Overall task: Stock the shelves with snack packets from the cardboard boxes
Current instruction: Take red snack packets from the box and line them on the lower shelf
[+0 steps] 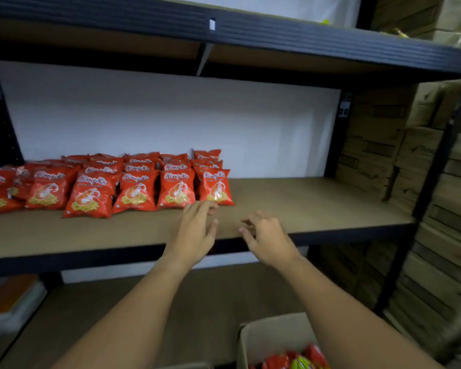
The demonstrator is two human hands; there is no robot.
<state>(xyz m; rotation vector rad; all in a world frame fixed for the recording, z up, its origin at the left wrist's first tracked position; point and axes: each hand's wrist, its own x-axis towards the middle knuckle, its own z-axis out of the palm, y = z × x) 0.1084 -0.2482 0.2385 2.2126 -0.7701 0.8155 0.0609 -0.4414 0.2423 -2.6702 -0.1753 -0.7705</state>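
On the middle shelf (317,206) of a black-framed rack, red snack packets (133,182) stand in rows several deep, filling the left part of the brown board and leaning back toward the white wall; the right part of the board is bare. Just in front of the rightmost packet (215,186) the left hand (194,233) reaches in with its fingers stretched out and slightly spread, holding nothing, the fingertips right at that packet's lower edge; whether they actually touch it cannot be told through the blur. Near it to the right, the right hand (266,238) hovers over the shelf's front edge, fingers loosely curled and spread, grasping nothing. Both forearms run up from the bottom of the view. Below the right forearm, at the bottom edge, an open cardboard box (272,334) holds more red packets and a green-yellow one. Stacked brown cartons (437,182) fill the space beside the rack on the far right.
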